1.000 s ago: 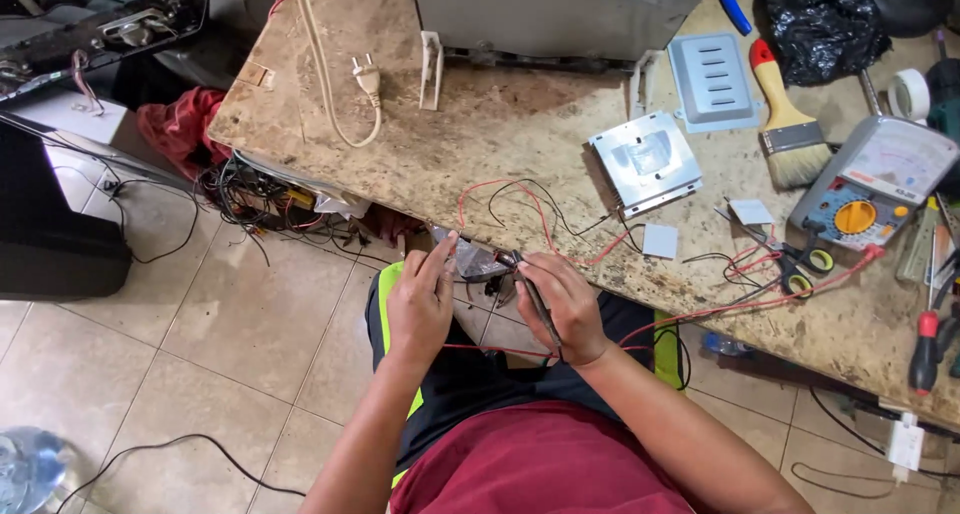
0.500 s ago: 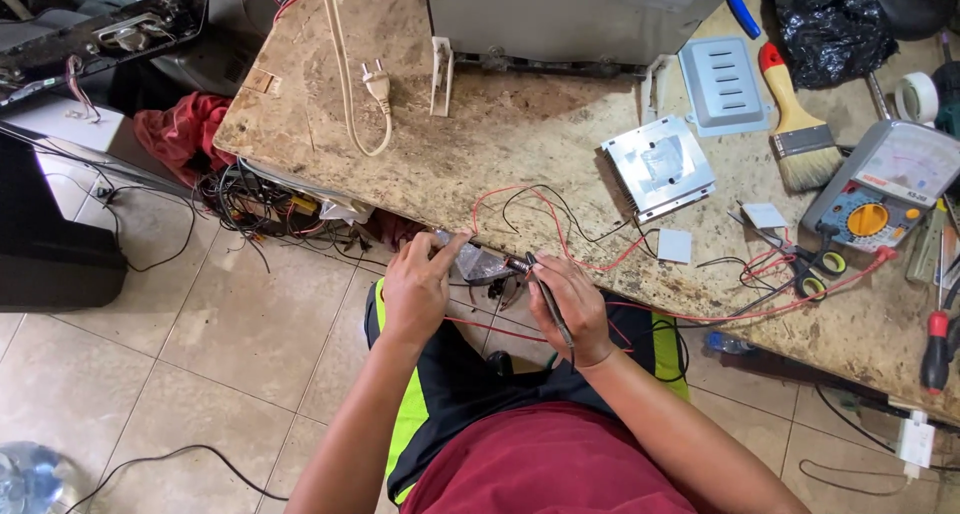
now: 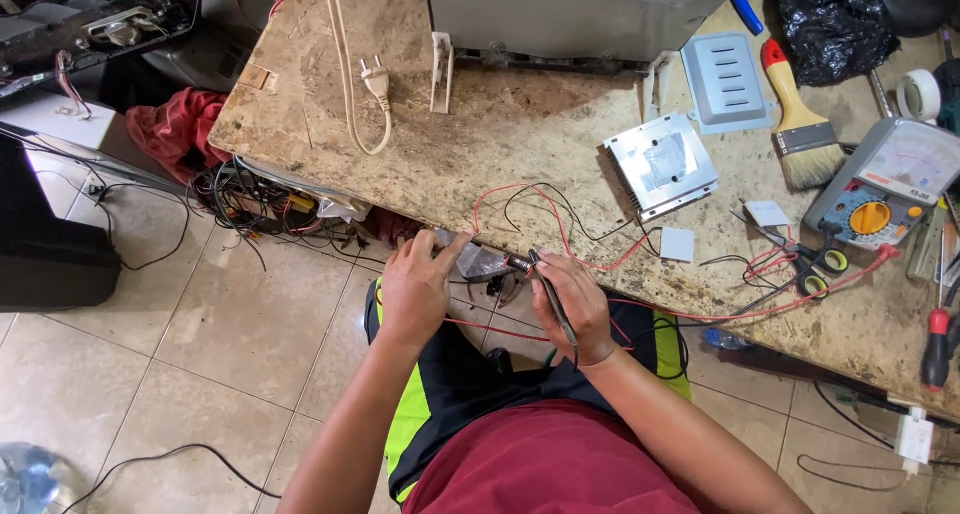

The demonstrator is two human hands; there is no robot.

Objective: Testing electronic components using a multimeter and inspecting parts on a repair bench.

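Observation:
My left hand (image 3: 415, 284) pinches the end of a red wire (image 3: 520, 199) at the near edge of the worn stone workbench (image 3: 500, 124), fingers on a small grey part (image 3: 478, 261). My right hand (image 3: 572, 304) holds a thin dark probe (image 3: 550, 292) like a pen, its tip meeting the wire end close to my left fingers. Red and black wires loop over the bench behind both hands, running right toward a yellow-dialled analogue multimeter (image 3: 880, 189).
On the bench lie a finned metal plate (image 3: 662, 164), a small white square (image 3: 677, 244), a blue-grey vented cover (image 3: 725, 82), a paintbrush (image 3: 795, 114), scissors (image 3: 815, 264), a red-handled screwdriver (image 3: 935, 349) and a cream plug lead (image 3: 372, 84). A grey appliance (image 3: 580, 9) stands at the back. Tangled cables (image 3: 250, 204) hang left.
Both hands have stayed at the bench edge; the fingers have closed in on the wire end and the probe tip now meets it. The view shifted slightly.

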